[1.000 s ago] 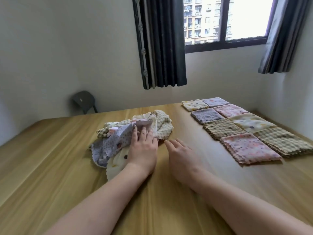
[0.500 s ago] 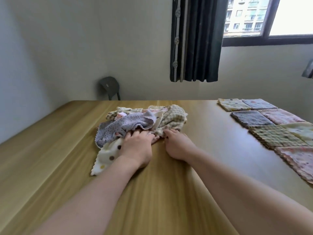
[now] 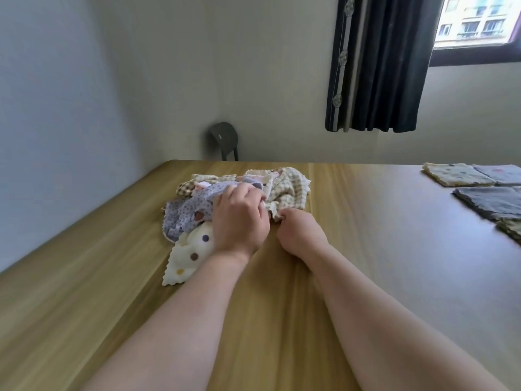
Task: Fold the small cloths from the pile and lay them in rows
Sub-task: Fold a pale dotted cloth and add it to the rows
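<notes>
Both hands meet at the near edge of the loose pile of small patterned cloths point(image 3: 242, 182), which sits on the pale wooden desk point(image 3: 84, 277). Furthest left, a lavender speckled cloth point(image 3: 186, 210) drapes over a cream polka-dot cloth with a scalloped edge point(image 3: 189, 255). The left hand point(image 3: 239, 218) lies on top of the heap with its fingers curled down into the lavender fabric, probably pinning or gathering it so one piece can come free. Just beside it, the right hand point(image 3: 300, 232) is closed tight, thumb and fingers pinching a scalloped corner at the heap's foot (it looks like the beige checked cloth point(image 3: 290, 187), though I cannot be sure which). Well apart, at the far right, folded cloth squares point(image 3: 490, 201) lie flat in rows, likely kept clear of the pile so finished work stays separate.
</notes>
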`<state>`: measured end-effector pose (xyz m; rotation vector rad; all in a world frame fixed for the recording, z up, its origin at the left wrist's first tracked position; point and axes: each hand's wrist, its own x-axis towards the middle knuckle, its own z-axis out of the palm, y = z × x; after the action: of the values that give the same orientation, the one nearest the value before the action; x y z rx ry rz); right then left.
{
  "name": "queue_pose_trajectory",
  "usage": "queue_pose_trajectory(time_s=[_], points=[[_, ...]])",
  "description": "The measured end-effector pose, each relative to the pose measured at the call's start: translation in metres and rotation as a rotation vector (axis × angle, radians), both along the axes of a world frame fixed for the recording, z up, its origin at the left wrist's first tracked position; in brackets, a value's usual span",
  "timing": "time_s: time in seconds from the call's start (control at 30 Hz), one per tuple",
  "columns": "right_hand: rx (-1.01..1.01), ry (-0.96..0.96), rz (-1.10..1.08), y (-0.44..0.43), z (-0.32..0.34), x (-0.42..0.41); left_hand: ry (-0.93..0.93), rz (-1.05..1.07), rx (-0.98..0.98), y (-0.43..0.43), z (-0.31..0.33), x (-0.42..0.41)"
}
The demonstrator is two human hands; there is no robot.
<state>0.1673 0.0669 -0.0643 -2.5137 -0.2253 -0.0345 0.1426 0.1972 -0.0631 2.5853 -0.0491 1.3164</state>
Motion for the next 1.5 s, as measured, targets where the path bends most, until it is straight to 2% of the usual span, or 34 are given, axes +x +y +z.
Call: queue_pose_trajectory(time_s=[0.07, 0.17, 0.3, 0.47, 0.67, 0.73, 0.8, 0.87, 0.93, 1.0, 1.03, 1.27, 1.4, 1.5], points=[[0.058, -0.010, -0.040, -0.002, 0.000, -0.005, -0.039, 0.063, -0.026, 0.003, 0.006, -0.001], [0.086, -0.039, -0.040, -0.007, 0.004, -0.009, 0.064, 0.203, -0.063, 0.013, 0.013, 0.000], [0.133, -0.126, -0.018, -0.007, 0.014, -0.013, 0.101, 0.208, -0.090, 0.030, 0.017, -0.001], [0.256, -0.233, 0.092, -0.006, 0.030, -0.017, -0.108, 0.084, -0.185, 0.033, 0.048, -0.006], [0.506, -0.386, 0.262, -0.002, 0.062, -0.028, -0.416, -0.197, -0.407, 0.009, 0.106, -0.031], [0.618, -0.348, 0.309, -0.005, 0.078, -0.033, -0.424, -0.277, -0.450, 0.000, 0.118, -0.043], [0.752, -0.223, 0.371, -0.010, 0.091, -0.037, -0.386, -0.332, -0.537, -0.005, 0.123, -0.049], [0.882, -0.057, 0.468, -0.019, 0.101, -0.040, -0.281, -0.343, -0.720, -0.008, 0.125, -0.048], [1.008, 0.124, 0.585, -0.028, 0.106, -0.042, -0.136, -0.389, -1.003, -0.007, 0.127, -0.043], [1.031, 0.233, 0.622, -0.033, 0.109, -0.046, 0.001, -0.456, -1.231, -0.004, 0.126, -0.039], [0.996, 0.224, 0.589, -0.035, 0.109, -0.047, 0.052, -0.449, -1.249, -0.003, 0.125, -0.037], [0.724, 0.150, 0.342, -0.051, 0.112, -0.041, 0.028, -0.341, -1.019, -0.003, 0.115, -0.031], [0.734, 0.175, 0.282, -0.061, 0.118, -0.042, -0.001, -0.306, -0.817, -0.002, 0.110, -0.030], [0.724, 0.140, 0.263, -0.067, 0.120, -0.040, 0.001, -0.325, -0.759, -0.002, 0.106, -0.029]])
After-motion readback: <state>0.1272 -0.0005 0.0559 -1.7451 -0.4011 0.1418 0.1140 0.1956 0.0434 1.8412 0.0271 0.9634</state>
